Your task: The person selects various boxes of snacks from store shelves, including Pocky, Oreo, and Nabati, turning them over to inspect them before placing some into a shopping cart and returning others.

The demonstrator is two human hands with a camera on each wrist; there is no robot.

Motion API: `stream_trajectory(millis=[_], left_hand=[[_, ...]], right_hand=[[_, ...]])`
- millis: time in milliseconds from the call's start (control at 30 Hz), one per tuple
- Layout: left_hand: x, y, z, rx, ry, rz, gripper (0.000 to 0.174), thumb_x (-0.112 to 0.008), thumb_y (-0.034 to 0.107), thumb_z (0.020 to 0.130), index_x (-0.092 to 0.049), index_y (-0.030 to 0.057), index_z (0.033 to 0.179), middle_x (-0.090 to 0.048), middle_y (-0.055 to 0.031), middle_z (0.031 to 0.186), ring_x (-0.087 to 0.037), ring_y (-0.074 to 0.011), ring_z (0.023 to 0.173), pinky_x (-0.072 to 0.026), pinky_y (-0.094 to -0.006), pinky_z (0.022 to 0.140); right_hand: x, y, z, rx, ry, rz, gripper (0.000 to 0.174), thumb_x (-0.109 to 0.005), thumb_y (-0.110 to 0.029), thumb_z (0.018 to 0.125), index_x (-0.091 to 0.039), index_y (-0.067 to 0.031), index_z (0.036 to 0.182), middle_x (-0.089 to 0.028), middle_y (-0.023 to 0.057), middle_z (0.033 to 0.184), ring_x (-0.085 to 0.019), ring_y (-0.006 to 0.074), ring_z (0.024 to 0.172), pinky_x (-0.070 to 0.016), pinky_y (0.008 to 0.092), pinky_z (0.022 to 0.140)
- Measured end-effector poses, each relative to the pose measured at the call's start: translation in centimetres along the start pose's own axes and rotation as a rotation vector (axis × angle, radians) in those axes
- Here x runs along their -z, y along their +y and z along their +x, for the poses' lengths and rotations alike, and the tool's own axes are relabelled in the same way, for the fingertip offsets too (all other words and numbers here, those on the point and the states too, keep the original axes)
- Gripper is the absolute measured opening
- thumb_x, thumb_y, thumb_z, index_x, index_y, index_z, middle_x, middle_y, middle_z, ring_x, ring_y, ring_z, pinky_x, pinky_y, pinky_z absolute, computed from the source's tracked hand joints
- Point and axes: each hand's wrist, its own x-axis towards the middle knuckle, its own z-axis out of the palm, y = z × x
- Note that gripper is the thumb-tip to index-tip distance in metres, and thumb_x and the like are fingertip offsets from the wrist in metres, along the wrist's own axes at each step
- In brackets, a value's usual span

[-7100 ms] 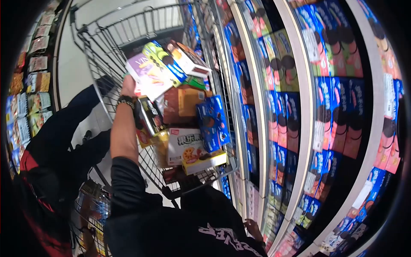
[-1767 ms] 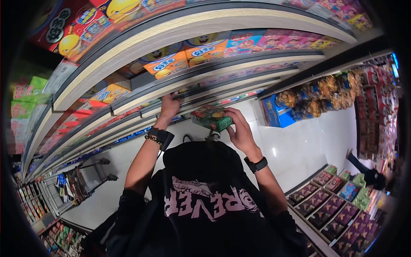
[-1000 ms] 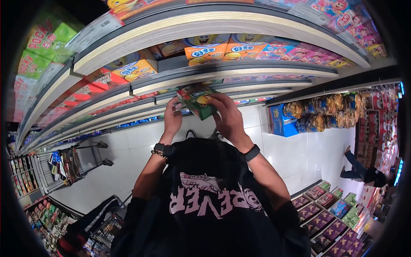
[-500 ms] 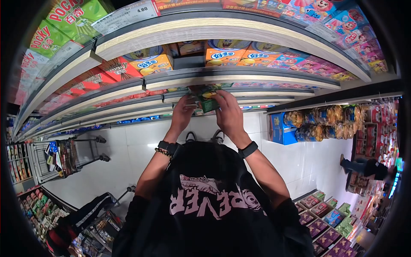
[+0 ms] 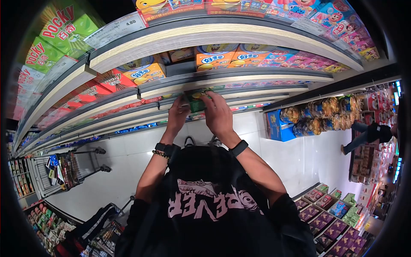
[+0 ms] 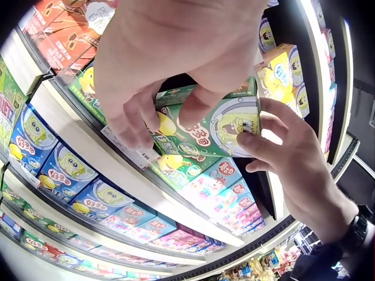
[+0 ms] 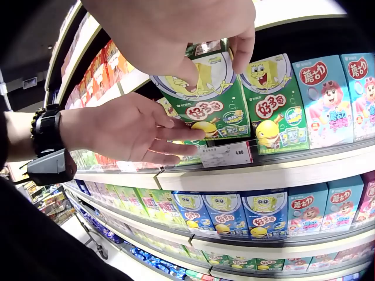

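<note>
Up high, right hand (image 5: 218, 115) grips box (image 7: 206, 100) at shelf (image 7: 293, 170); left hand (image 7: 124, 132) presses its side with straight fingers.

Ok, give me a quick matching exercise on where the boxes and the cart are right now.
Things: 1 green box; 2 blue boxes; 3 pink boxes; 4 shopping cart.
Places: A on the floor, far left; B between left hand and right hand; C on the shelf under the price tag; D right of the shelved green boxes.
Pairs: 1-B, 2-C, 3-D, 4-A.
</note>
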Motion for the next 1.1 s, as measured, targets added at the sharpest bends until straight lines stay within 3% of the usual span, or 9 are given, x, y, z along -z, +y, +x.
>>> stream_trajectory(millis=[367,433,567,633,700,800,967,1033,1100], left_hand=[[1.0,-0.3,0.2,0.062,-0.044,0.007,0.062,-0.057,-0.003,0.081,-0.037,0.0016,0.139,-0.056,-0.0147,0.127,-0.062,-0.0253,0.108,-0.0493,-0.0322,0.09],[1.5,-1.1,0.4,-0.079,-0.008,0.457,0.059,-0.058,-0.002,0.078,-0.043,0.0014,0.135,-0.055,-0.016,0.129,-0.061,-0.0265,0.109,-0.049,-0.0322,0.091],[2.2,0.1,-0.8,-0.033,0.06,0.463,0.056,-0.058,-0.002,0.076,-0.049,0.0015,0.131,-0.052,-0.0167,0.132,-0.061,-0.0277,0.108,-0.0493,-0.0325,0.09],[2.7,0.3,-1.5,-0.186,0.087,0.557,0.056,-0.057,-0.004,0.075,-0.049,0.0025,0.13,-0.052,-0.0159,0.13,-0.062,-0.0279,0.104,-0.05,-0.034,0.089],[3.2,0.6,-2.1,-0.149,0.114,0.509,0.055,-0.057,-0.003,0.076,-0.049,0.0041,0.13,-0.053,-0.015,0.129,-0.062,-0.0264,0.103,-0.0516,-0.034,0.084],[3.9,0.8,-2.6,-0.104,0.141,0.471,0.055,-0.057,-0.004,0.076,-0.048,0.0057,0.13,-0.053,-0.0133,0.126,-0.063,-0.0245,0.099,-0.0533,-0.0336,0.079],[5.0,-0.5,-3.5,-0.08,0.137,0.533,0.056,-0.056,-0.005,0.077,-0.047,0.0059,0.13,-0.052,-0.0123,0.126,-0.063,-0.0241,0.097,-0.053,-0.0334,0.078],[5.1,-1.5,-4.1,-0.12,0.14,0.469,0.051,-0.059,-0.002,0.075,-0.051,0.0045,0.125,-0.053,-0.0154,0.123,-0.063,-0.0268,0.092,-0.0506,-0.0363,0.083],[5.1,-2.1,-4.7,-0.133,0.138,0.447,0.051,-0.059,-0.002,0.075,-0.051,0.0058,0.125,-0.053,-0.0148,0.123,-0.063,-0.0267,0.092,-0.0504,-0.0366,0.083]], right_hand=[[-1.1,-0.9,0.6,0.021,-0.038,-0.125,0.048,-0.063,0.003,0.072,-0.059,-0.011,0.117,-0.057,0.0107,0.116,-0.057,0.0315,0.107,-0.0494,0.0403,0.086],[-1.6,-0.8,0.9,0.034,-0.044,-0.165,0.049,-0.063,0.002,0.073,-0.059,-0.0131,0.119,-0.056,0.0096,0.118,-0.057,0.0306,0.106,-0.0508,0.0397,0.083],[-2.2,-1.1,1.4,0.012,-0.07,-0.159,0.049,-0.062,0.001,0.075,-0.058,-0.0148,0.12,-0.055,0.0089,0.118,-0.057,0.03,0.104,-0.0525,0.0398,0.078],[-2.4,-0.9,1.6,0.015,-0.123,-0.216,0.049,-0.061,0.0,0.077,-0.056,-0.0163,0.123,-0.053,0.0085,0.117,-0.058,0.0295,0.1,-0.0533,0.0405,0.072],[-2.4,-0.8,1.9,0.042,-0.142,-0.213,0.049,-0.061,-0.001,0.078,-0.054,-0.0161,0.124,-0.053,0.0092,0.114,-0.058,0.0304,0.096,-0.0531,0.0421,0.07],[-2.4,-0.9,2.3,-0.047,-0.276,-0.244,0.042,-0.059,-0.001,0.081,-0.054,-0.0136,0.121,-0.052,0.0108,0.112,-0.059,0.0331,0.093,-0.0524,0.0444,0.07],[-3.1,0.0,3.5,-0.043,-0.276,-0.251,0.033,-0.057,-0.006,0.086,-0.054,-0.0114,0.118,-0.054,0.0158,0.108,-0.059,0.0374,0.093,-0.051,0.0486,0.071],[-3.5,0.5,4.0,-0.032,-0.279,-0.27,0.027,-0.056,-0.013,0.088,-0.054,-0.0103,0.115,-0.057,0.0188,0.1,-0.06,0.0388,0.091,-0.0505,0.0497,0.071],[-3.8,1.4,4.5,-0.036,-0.306,-0.288,0.024,-0.055,-0.011,0.087,-0.057,-0.0093,0.111,-0.061,0.0211,0.093,-0.062,0.0403,0.085,-0.0503,0.051,0.069]])
